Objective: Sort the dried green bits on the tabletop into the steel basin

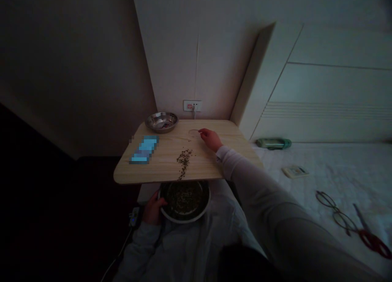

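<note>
My left hand (pixel 153 209) grips the near-left rim of a wide bowl (pixel 183 220), its thumb over the edge. Small dark grains (pixel 183 198) lie inside that bowl, which rests at my lap below the table's front edge. Over the back part of the wooden table (pixel 165 169), my right hand (pixel 210 139) pinches the edge of a thin, clear, round piece (pixel 194 133); its exact kind is too faint to make out. A trail of loose dark grains (pixel 184 157) runs across the tabletop to the front edge, above the bowl.
A steel bowl (pixel 161 122) stands at the table's back left, with a phone (pixel 143 150) in front of it. Against the wall is a socket (pixel 192 106). On the bed to the right lie a green bottle (pixel 273 143), glasses (pixel 337 212) and red-handled scissors (pixel 374 243).
</note>
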{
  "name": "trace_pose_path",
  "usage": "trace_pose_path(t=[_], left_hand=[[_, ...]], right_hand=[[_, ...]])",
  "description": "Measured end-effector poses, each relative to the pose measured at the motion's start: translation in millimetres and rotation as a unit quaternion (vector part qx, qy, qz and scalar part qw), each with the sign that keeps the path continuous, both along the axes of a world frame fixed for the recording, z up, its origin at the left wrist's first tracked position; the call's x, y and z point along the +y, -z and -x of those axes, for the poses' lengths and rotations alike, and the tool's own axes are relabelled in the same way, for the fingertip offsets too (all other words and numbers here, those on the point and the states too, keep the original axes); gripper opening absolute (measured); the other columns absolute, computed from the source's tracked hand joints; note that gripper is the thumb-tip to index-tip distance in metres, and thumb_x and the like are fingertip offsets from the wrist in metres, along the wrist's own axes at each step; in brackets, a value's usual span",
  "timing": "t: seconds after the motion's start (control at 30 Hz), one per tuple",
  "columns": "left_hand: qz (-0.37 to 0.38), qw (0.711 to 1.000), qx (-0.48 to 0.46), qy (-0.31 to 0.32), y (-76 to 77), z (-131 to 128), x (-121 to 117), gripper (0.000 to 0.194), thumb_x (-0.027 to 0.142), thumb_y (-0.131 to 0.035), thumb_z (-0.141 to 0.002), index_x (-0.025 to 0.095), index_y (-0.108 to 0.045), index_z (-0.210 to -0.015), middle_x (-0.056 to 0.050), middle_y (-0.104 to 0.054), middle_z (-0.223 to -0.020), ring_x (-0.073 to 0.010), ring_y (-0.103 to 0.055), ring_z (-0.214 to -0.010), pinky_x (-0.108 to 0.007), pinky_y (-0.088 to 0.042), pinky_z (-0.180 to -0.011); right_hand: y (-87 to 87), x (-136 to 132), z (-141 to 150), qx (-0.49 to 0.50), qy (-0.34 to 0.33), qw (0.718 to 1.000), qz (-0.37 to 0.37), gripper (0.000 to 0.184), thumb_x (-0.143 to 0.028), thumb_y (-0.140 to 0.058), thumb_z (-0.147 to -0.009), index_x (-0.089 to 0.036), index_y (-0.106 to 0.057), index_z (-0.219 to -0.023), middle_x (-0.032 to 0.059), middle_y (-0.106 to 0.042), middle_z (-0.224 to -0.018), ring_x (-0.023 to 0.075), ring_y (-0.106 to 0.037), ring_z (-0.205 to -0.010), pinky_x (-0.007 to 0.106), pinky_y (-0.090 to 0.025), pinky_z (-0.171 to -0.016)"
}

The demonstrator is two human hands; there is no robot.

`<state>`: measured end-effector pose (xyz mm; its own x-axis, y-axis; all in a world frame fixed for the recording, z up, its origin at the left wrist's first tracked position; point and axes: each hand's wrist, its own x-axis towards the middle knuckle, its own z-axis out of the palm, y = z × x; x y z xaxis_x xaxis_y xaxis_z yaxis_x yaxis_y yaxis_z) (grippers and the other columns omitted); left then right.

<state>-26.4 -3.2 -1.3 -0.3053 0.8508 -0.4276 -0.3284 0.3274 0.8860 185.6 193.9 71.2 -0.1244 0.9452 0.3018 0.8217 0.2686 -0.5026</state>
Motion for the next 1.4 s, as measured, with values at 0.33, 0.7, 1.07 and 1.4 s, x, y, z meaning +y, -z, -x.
trace_pose_path(t=[0.33,0.7,1.07,1.4], left_hand=[[-0.003,1.000,-0.027,-0.002,-15.2,-7,-8,0.036,0.011,-0.048,-0.038,0.016,-0.060,-0.072,0.004,-0.054,-0.049,-0.0135,-0.050,-0.054,-0.024,-0.036,-0.053],[0.002,0.999,-0.046,0.003,-6.3,-5,-4,0.042,0.010,-0.049,-0.036,0.015,-0.062,-0.076,0.003,-0.057,-0.051,-0.0131,-0.049,-0.051,-0.025,-0.037,-0.051],[0.009,0.999,-0.042,0.022,-10.0,-5,-4,0.048,0.011,-0.049,-0.036,0.015,-0.061,-0.082,0.004,-0.054,-0.047,-0.0133,-0.049,-0.050,-0.024,-0.037,-0.051],[0.008,0.999,-0.032,0.030,-13.5,-4,-5,0.047,0.013,-0.049,-0.036,0.014,-0.062,-0.082,0.004,-0.054,-0.048,-0.0131,-0.048,-0.052,-0.024,-0.036,-0.050]], right_hand=[[-3.6,-18,23,-0.023,-0.071,0.997,-0.019,0.029,-0.022,-0.038,-0.075,-0.019,-0.056,-0.098,0.0059,-0.059,-0.094,0.0148,-0.052,-0.084,0.028,-0.037,-0.078],[-3.8,-79,23,0.082,-0.193,0.971,0.115,0.023,-0.019,-0.044,-0.069,-0.014,-0.058,-0.088,0.0025,-0.060,-0.078,0.0092,-0.050,-0.066,0.022,-0.037,-0.064],[3.7,-104,15,0.084,-0.222,0.960,0.147,0.025,-0.019,-0.044,-0.069,-0.013,-0.057,-0.090,0.0015,-0.058,-0.074,0.0084,-0.047,-0.062,0.020,-0.035,-0.061],[1.5,-114,16,0.103,-0.242,0.951,0.164,0.025,-0.019,-0.044,-0.069,-0.013,-0.057,-0.089,0.0001,-0.056,-0.068,0.0073,-0.044,-0.058,0.019,-0.034,-0.055]])
